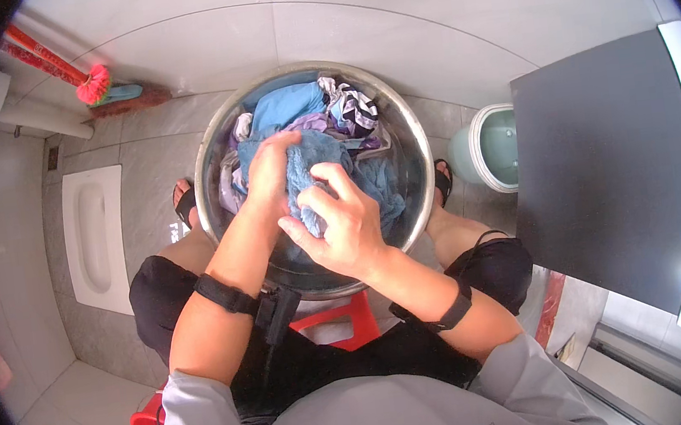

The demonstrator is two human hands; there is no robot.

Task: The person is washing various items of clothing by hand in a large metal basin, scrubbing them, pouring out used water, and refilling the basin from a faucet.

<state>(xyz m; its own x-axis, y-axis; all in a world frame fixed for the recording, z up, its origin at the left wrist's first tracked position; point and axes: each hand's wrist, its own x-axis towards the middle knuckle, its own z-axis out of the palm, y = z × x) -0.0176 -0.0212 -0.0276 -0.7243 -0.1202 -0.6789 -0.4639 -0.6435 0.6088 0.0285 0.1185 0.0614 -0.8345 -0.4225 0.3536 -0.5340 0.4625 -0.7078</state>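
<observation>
Working over a round metal basin point(202, 178), held a fluffy blue towel point(301, 175) near the middle of it, bunched between both hands. Found the left hand point(273, 174) closed on the upper part of the towel, fingertips partly out of sight. Saw the right hand point(343, 220) just beside, fingers half curled against the towel, thumb set apart from them; could not tell whether gripping firmly or only touching. Noted black straps point(226, 295) on both forearms.

Logged inside the basin: a bright blue garment point(287, 108) toward the far rim, a black-and-white striped garment point(358, 111) just right of it, pale lavender fabric point(230, 183) along the left wall. Observed the basin placed between two feet in black sandals point(186, 202), with a red plastic stool point(362, 319) just past the near rim. Recorded to the left a white squat toilet point(98, 240) in the grey tiled floor point(152, 120); to the right, a pale bucket point(483, 171) beside a dark grey flat panel point(605, 174).
</observation>
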